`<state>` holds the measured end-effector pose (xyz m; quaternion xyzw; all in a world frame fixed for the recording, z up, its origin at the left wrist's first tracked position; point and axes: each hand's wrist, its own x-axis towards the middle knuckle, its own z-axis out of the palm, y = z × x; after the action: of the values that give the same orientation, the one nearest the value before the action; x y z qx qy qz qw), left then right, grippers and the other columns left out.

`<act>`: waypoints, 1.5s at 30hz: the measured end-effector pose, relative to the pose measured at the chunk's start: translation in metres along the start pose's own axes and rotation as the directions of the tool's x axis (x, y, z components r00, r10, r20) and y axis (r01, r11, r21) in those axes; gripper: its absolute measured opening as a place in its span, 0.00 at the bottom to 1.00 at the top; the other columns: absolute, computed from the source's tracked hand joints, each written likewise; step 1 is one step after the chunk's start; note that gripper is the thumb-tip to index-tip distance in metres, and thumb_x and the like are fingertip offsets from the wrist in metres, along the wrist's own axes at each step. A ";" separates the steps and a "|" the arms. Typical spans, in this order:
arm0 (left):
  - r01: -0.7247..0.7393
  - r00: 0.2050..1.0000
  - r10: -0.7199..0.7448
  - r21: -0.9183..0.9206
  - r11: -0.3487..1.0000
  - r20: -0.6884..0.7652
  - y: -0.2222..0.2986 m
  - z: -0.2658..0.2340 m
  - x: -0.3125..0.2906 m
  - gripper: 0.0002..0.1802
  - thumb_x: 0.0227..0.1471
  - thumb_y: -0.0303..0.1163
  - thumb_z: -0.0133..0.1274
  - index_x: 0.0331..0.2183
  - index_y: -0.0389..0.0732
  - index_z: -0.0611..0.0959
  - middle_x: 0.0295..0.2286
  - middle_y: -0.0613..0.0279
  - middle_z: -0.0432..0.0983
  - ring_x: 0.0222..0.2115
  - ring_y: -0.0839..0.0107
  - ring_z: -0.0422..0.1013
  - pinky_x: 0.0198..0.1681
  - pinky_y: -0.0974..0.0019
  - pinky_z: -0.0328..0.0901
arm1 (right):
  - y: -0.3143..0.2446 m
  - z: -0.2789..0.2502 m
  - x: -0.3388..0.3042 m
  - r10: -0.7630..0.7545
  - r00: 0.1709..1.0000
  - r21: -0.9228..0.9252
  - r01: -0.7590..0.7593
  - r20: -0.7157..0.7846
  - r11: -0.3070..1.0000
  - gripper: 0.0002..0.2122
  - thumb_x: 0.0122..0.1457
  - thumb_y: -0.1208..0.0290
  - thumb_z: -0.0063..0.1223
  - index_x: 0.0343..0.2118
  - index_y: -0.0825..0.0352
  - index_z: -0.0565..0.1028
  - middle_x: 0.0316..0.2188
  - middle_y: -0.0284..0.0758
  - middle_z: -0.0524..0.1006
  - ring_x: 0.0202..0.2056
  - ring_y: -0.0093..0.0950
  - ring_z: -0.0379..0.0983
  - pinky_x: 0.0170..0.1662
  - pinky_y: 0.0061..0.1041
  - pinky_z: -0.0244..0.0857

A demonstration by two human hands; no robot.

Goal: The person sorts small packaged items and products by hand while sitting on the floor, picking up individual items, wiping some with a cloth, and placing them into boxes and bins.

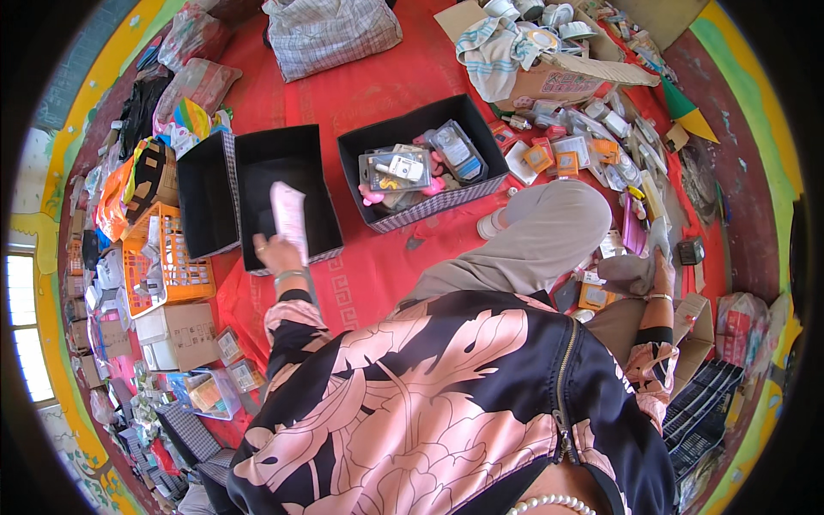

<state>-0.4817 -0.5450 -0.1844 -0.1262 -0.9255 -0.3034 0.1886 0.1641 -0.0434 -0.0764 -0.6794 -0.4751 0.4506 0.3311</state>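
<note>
My left hand [279, 256] is closed on a flat, pale pink packet [289, 215], held upright over the near part of an open black fabric box [279, 154]. Beside it on the right stands a second black box [442, 202] with checked sides. Inside that one lie clear blister packs [395, 170], a blue-and-white pack [455, 151] and some pink pieces. Far to the right, my right hand [662, 276] is closed beside a soft grey item [627, 274] and a whitish, see-through piece [659, 235]. What its fingers grip is unclear.
Packaged goods [566, 154] lie heaped on the right, below a full cardboard carton [566, 77]. An orange plastic basket [172, 257] and more stacked goods line the left. A checked bag [333, 34] sits at the back on the red floor covering [343, 99]. My bent knee [566, 219] rises between.
</note>
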 end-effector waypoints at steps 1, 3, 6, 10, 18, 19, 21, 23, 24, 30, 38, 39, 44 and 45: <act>0.065 0.992 -0.061 0.036 0.997 -0.114 0.010 -0.008 0.010 0.12 0.45 0.27 0.49 0.29 0.28 0.80 0.39 0.39 0.69 0.48 0.51 0.60 0.50 0.57 0.58 | 0.001 -0.004 -0.002 -0.019 1.000 -0.008 0.018 -0.015 1.000 0.24 0.50 0.57 0.55 0.44 0.72 0.72 0.36 0.34 0.74 0.35 0.24 0.68 0.38 0.23 0.61; 0.253 0.957 -0.230 0.124 0.959 -0.175 0.001 -0.031 0.023 0.12 0.47 0.29 0.48 0.30 0.30 0.80 0.39 0.39 0.70 0.47 0.50 0.62 0.47 0.57 0.60 | 0.003 -0.008 0.000 -0.057 0.998 -0.027 0.057 -0.015 0.998 0.24 0.50 0.57 0.55 0.44 0.72 0.72 0.37 0.34 0.74 0.36 0.24 0.68 0.39 0.23 0.61; 0.456 0.884 -0.467 0.164 0.875 0.033 -0.064 -0.036 0.032 0.12 0.47 0.32 0.49 0.30 0.33 0.81 0.32 0.40 0.74 0.36 0.48 0.70 0.38 0.56 0.65 | 0.003 -0.003 0.005 -0.095 0.995 -0.077 0.096 0.018 0.992 0.24 0.50 0.57 0.55 0.44 0.73 0.71 0.37 0.34 0.74 0.37 0.24 0.68 0.40 0.23 0.61; 0.355 0.925 -0.352 0.003 0.935 0.147 -0.034 -0.002 0.029 0.14 0.48 0.33 0.48 0.32 0.32 0.79 0.28 0.42 0.75 0.30 0.48 0.72 0.34 0.55 0.65 | 0.008 -0.007 0.004 -0.102 0.995 -0.213 0.097 -0.012 0.972 0.26 0.49 0.54 0.54 0.44 0.73 0.72 0.37 0.36 0.74 0.38 0.26 0.68 0.41 0.24 0.60; 0.425 0.863 -0.483 0.306 0.852 0.147 0.034 0.077 0.065 0.34 0.40 0.52 0.53 0.45 0.37 0.74 0.41 0.46 0.71 0.45 0.49 0.67 0.49 0.55 0.61 | 0.019 -0.040 0.001 -0.160 0.955 -0.544 -0.003 -0.252 0.839 0.28 0.48 0.46 0.51 0.43 0.68 0.73 0.39 0.44 0.75 0.43 0.35 0.70 0.44 0.31 0.61; 0.406 0.864 -0.474 0.319 0.856 0.172 0.029 0.084 0.061 0.33 0.41 0.51 0.53 0.45 0.37 0.74 0.41 0.46 0.71 0.45 0.49 0.67 0.49 0.55 0.61 | -0.017 -0.013 -0.031 -0.163 0.953 -0.358 0.063 -0.254 0.931 0.28 0.48 0.46 0.51 0.42 0.68 0.73 0.39 0.42 0.75 0.41 0.34 0.70 0.43 0.30 0.61; 0.325 0.868 -0.418 0.328 0.887 0.269 0.047 0.126 0.051 0.33 0.41 0.50 0.52 0.45 0.37 0.74 0.41 0.46 0.71 0.45 0.50 0.67 0.49 0.56 0.61 | -0.005 -0.032 -0.018 -0.135 0.914 0.008 0.150 -0.383 0.989 0.26 0.48 0.50 0.56 0.41 0.69 0.74 0.37 0.38 0.75 0.39 0.31 0.70 0.41 0.29 0.63; 0.242 0.862 -0.365 0.348 0.906 0.352 0.067 0.163 0.033 0.32 0.42 0.49 0.52 0.45 0.37 0.74 0.42 0.46 0.71 0.45 0.50 0.67 0.49 0.56 0.61 | -0.008 -0.059 -0.033 -0.002 0.930 0.442 0.177 -0.369 0.879 0.23 0.48 0.56 0.58 0.41 0.69 0.74 0.35 0.36 0.75 0.36 0.29 0.71 0.38 0.28 0.64; 0.200 0.857 -0.340 0.357 0.912 0.389 0.077 0.177 0.024 0.31 0.43 0.49 0.51 0.45 0.36 0.74 0.42 0.46 0.71 0.45 0.50 0.67 0.49 0.56 0.61 | -0.019 -0.067 -0.055 -0.020 0.905 0.498 0.252 -0.424 0.830 0.21 0.48 0.57 0.58 0.40 0.68 0.74 0.34 0.35 0.75 0.34 0.29 0.71 0.37 0.28 0.64; 0.011 0.856 -0.178 0.327 0.945 0.486 0.117 0.206 -0.008 0.29 0.45 0.47 0.50 0.44 0.35 0.74 0.42 0.46 0.71 0.45 0.51 0.66 0.49 0.57 0.60 | 0.014 -0.188 -0.156 0.044 0.791 0.569 0.399 -0.610 0.719 0.17 0.51 0.57 0.56 0.37 0.67 0.74 0.30 0.34 0.75 0.30 0.29 0.72 0.35 0.29 0.67; -0.334 0.859 0.225 0.169 0.927 0.460 0.173 0.203 -0.013 0.26 0.48 0.43 0.47 0.44 0.34 0.75 0.42 0.47 0.71 0.44 0.53 0.66 0.50 0.58 0.59 | 0.066 -0.324 -0.344 0.098 0.345 0.309 0.634 -0.933 0.709 0.30 0.48 0.44 0.52 0.48 0.63 0.67 0.42 0.32 0.72 0.42 0.30 0.68 0.46 0.33 0.64; -0.382 0.844 0.289 0.129 0.915 0.451 0.185 0.204 -0.013 0.25 0.48 0.43 0.47 0.44 0.34 0.75 0.42 0.47 0.71 0.44 0.53 0.66 0.50 0.58 0.59 | 0.077 -0.355 -0.376 0.115 0.283 0.275 0.628 -0.952 0.728 0.27 0.51 0.47 0.51 0.48 0.63 0.67 0.42 0.31 0.72 0.42 0.29 0.68 0.46 0.31 0.63; -0.555 0.746 0.525 -0.052 0.830 0.409 0.246 0.203 -0.022 0.24 0.50 0.41 0.46 0.43 0.33 0.75 0.43 0.47 0.71 0.44 0.54 0.66 0.50 0.59 0.59 | 0.112 -0.437 -0.528 0.129 -0.152 0.016 0.581 -0.980 0.813 0.19 0.48 0.63 0.58 0.41 0.67 0.70 0.34 0.33 0.74 0.35 0.29 0.72 0.38 0.31 0.67; -0.583 0.722 0.564 -0.087 0.808 0.401 0.264 0.205 -0.025 0.23 0.50 0.40 0.45 0.43 0.33 0.75 0.43 0.47 0.71 0.44 0.54 0.66 0.50 0.59 0.59 | 0.110 -0.440 -0.559 0.209 -0.254 0.023 0.582 -0.944 0.813 0.17 0.47 0.66 0.59 0.38 0.68 0.71 0.32 0.34 0.74 0.32 0.30 0.73 0.34 0.32 0.69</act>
<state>-0.4228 -0.2160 -0.2116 -0.4619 -0.8658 -0.1758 0.0784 0.5303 -0.6170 0.1581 -0.5612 -0.0065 -0.2103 0.8005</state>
